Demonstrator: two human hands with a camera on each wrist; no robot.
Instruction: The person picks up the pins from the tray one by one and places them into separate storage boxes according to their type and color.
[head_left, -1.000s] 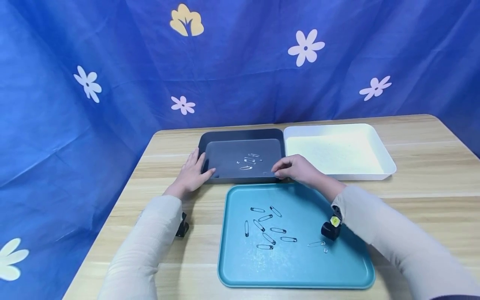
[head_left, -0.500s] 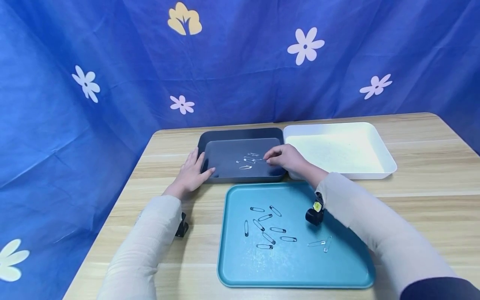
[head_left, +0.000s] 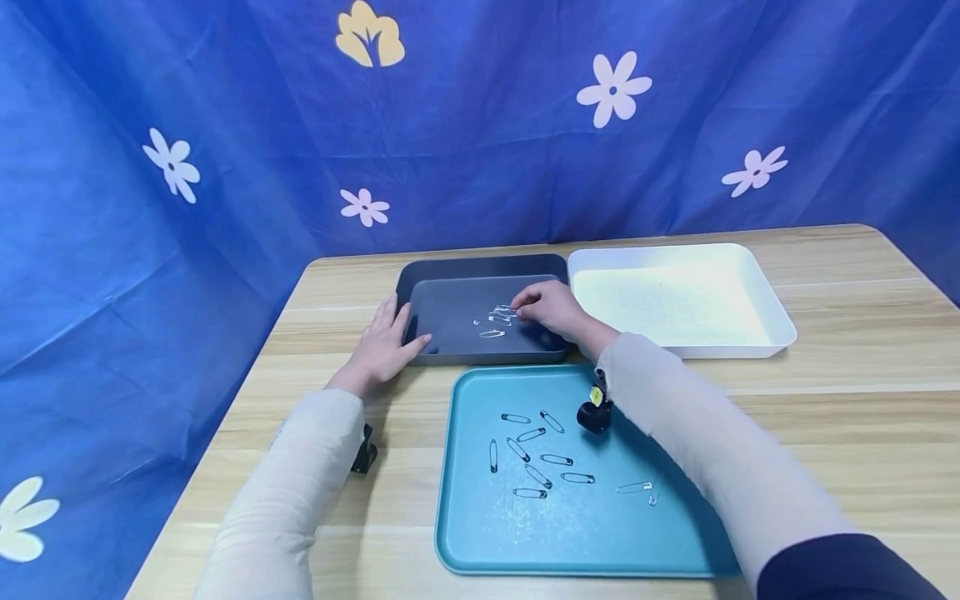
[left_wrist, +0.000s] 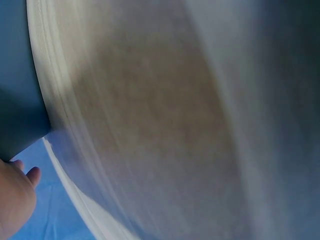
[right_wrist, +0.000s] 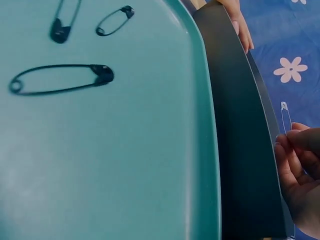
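Setting a silver safety pin [right_wrist: 285, 116] down with the other silver ones [head_left: 497, 321] in the dark tray [head_left: 450, 321]: keep it low and let go gently so nothing scatters. The right hand [head_left: 546, 307] reaches in from 4 o'clock, fingertips pinching the pin. The left hand [head_left: 381, 346] lies flat with fingers straight, steadying the tray's 9 o'clock edge. Black pins [head_left: 536, 454] wait on the teal tray [head_left: 480, 542].

A wooden bench [head_left: 840, 417] holds an empty white tray [head_left: 678, 300] at 1 o'clock. A blue cloth with flower prints [head_left: 225, 125] hangs behind, from 9 to 3 o'clock.
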